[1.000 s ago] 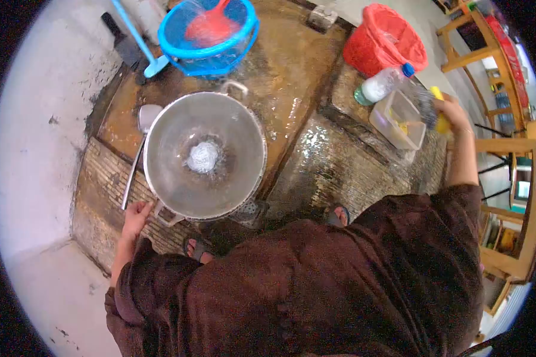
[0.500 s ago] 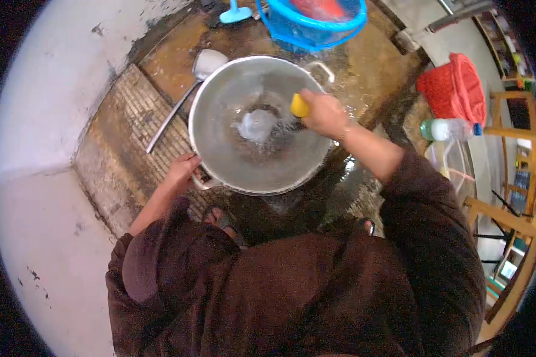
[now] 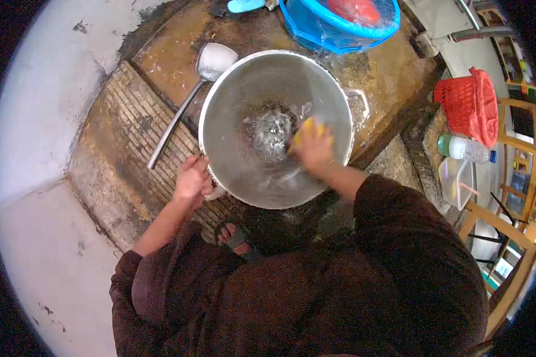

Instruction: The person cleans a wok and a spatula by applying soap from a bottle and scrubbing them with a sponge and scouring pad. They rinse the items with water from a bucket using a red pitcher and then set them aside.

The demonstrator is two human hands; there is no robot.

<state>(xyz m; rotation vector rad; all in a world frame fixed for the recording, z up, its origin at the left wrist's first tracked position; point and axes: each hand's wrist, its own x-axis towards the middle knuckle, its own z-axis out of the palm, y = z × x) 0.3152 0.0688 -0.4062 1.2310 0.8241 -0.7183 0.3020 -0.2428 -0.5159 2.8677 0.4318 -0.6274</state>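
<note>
A large metal pot (image 3: 229, 104) stands on the wet floor, its mouth facing up and tilted towards me. Fingers of my left hand (image 3: 192, 179) are closed around its near-left handle (image 3: 214, 191). Inside the pot, my right hand (image 3: 314, 153) presses a yellow sponge (image 3: 304, 132) against the right part of the inner wall. Some water (image 3: 274, 132) lies rippling at the pot's bottom. Left of the pot rests a long-handled metal wok spatula (image 3: 178, 124), its broad head close to the rim.
A blue basket (image 3: 315, 37) holding something red is at the back. To the right are a red basket (image 3: 455, 110), a plastic bottle (image 3: 466, 148), a clear container (image 3: 452, 181) and wooden chair frames (image 3: 500, 229). A white wall (image 3: 47, 119) bounds the left side.
My right hand has brought the sponge lower and deeper into the pot, onto its wall. The pot is tilted more towards me. My left hand stays at the handle.
</note>
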